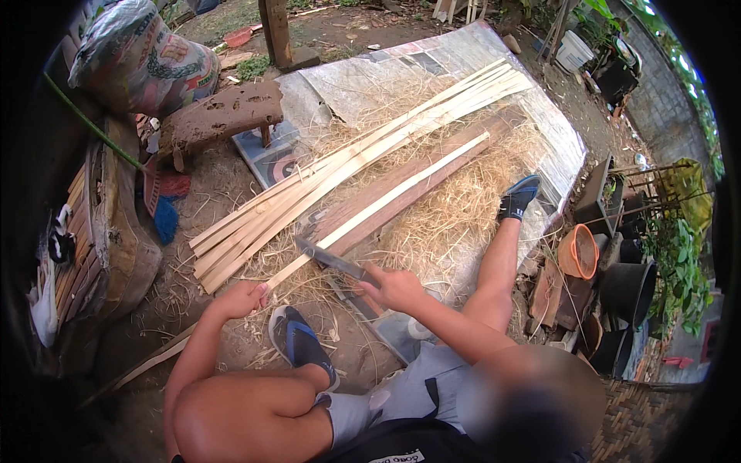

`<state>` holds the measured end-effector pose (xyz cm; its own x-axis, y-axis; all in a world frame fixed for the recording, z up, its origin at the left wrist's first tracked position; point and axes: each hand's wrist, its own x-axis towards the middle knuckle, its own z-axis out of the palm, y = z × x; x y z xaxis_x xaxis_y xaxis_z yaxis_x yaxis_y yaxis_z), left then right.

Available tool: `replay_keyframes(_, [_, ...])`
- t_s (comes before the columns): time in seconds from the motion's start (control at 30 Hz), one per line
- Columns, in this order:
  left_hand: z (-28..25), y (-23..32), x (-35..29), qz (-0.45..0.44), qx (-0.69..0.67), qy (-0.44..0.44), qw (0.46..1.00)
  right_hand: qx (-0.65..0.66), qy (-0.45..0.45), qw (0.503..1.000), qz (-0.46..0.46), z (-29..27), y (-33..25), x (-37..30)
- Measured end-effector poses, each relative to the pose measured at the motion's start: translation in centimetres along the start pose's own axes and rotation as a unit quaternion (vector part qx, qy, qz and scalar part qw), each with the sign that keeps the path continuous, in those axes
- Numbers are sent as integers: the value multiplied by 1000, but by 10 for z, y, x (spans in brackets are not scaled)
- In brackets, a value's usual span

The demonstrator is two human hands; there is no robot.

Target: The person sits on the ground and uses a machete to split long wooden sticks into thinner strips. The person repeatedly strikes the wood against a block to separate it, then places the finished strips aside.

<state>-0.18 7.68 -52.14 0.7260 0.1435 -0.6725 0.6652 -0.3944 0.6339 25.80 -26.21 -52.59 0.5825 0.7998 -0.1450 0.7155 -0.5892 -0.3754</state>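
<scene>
My left hand [239, 299] is closed round the near end of a long pale strip, apparently split bamboo [386, 200]. The strip runs away from me along a brown wooden plank [455, 168] lying on the ground sheet. In my right hand [394, 288] is the handle of a knife [333, 261]; its dark blade lies across the strip near the plank's near end. Left of the plank, a bundle of similar pale strips [340, 171] is fanned out. My right fingers hide most of the knife's handle.
Curly shavings [436, 239] cover much of the sheet [556, 147]. A low brown bench [224, 116] and a stuffed sack [143, 58] stand at far left. An orange pot [578, 251] and black pots [627, 292] line the right side. My feet rest either side of the plank.
</scene>
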Motion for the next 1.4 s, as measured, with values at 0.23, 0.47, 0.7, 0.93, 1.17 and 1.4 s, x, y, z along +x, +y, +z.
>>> replay_keyframes(0.23, [-22,-46,-55,-81,-145,-61,984,2,96,970,223,-27,78,28])
replay_keyframes(0.47, [-38,-71,-65,-133,-65,-112,983,0,117,962,249,-11,109,20])
replay_keyframes(0.7, [43,19,10,131,281,253,917,85,11,972,219,-4,37,17])
replay_keyframes(0.93, [38,35,19,112,296,213,924,-22,13,999,20,17,-28,-21])
replay_keyframes(1.17, [32,52,0,72,276,178,942,-10,105,978,180,-16,47,9])
replay_keyframes(1.4, [33,52,-2,96,188,144,967,-52,42,997,-31,20,-32,-21])
